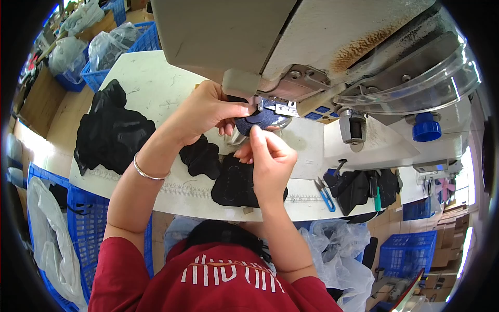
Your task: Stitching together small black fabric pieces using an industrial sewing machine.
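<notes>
A small dark navy fabric piece (248, 126) lies at the needle area of the sewing machine (213, 36), bent over the rounded metal bed. At the left edge of this piece, my left hand (212, 108) pinches the cloth between thumb and fingers. My right hand (272, 158) is closed at the near edge, with a fingertip pressed to the cloth and the other fingers curled. Below my hands lies a flat black fabric piece (231, 184), partly covered by my right wrist. A smaller crumpled black piece (201, 157) rests beside it.
Left on the white table (138, 70) sits a black fabric heap (115, 130). Blue-handled snips (326, 196) and more black pieces (353, 192) lie to the right. A blue crate (99, 223) stands by the table's left front. The machine head hangs low over my hands.
</notes>
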### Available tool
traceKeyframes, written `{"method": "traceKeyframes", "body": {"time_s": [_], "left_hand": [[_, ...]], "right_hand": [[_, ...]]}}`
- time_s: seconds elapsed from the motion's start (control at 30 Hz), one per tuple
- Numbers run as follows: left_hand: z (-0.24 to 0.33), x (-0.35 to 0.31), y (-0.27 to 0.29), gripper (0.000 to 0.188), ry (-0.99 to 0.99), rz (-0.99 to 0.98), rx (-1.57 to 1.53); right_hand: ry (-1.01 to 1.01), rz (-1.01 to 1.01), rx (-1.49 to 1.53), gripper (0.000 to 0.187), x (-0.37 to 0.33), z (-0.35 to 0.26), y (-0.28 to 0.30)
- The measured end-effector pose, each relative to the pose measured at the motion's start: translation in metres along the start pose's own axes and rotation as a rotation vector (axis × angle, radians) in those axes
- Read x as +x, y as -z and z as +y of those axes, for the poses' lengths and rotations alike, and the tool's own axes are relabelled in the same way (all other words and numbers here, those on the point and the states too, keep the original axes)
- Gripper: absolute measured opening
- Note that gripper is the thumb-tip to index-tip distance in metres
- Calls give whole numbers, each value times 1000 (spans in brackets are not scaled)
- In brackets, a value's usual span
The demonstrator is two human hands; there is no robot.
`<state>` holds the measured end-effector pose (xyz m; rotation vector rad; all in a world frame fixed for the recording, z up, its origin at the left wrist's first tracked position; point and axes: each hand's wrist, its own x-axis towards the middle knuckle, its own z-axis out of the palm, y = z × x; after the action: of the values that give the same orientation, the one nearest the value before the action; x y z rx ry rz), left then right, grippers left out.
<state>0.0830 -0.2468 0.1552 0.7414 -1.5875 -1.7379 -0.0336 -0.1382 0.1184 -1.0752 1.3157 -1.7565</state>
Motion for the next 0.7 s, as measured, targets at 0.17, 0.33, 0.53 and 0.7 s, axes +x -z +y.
{"method": "traceKeyframes", "body": {"time_s": [0.17, 0.33, 0.53, 0.7], "left_hand": [[3, 4, 1, 8, 1, 11, -32], [4, 10, 4, 6, 15, 16, -33], [-5, 11, 3, 5, 33, 63, -127], [-4, 5, 0, 7, -12, 80, -136]], "right_hand": [[-87, 22, -64, 19, -29, 11, 6], [-62, 29, -144, 16, -61, 37, 29], [33, 67, -334, 17, -85, 58, 62], [22, 119, -396, 16, -90, 60, 78]]}}
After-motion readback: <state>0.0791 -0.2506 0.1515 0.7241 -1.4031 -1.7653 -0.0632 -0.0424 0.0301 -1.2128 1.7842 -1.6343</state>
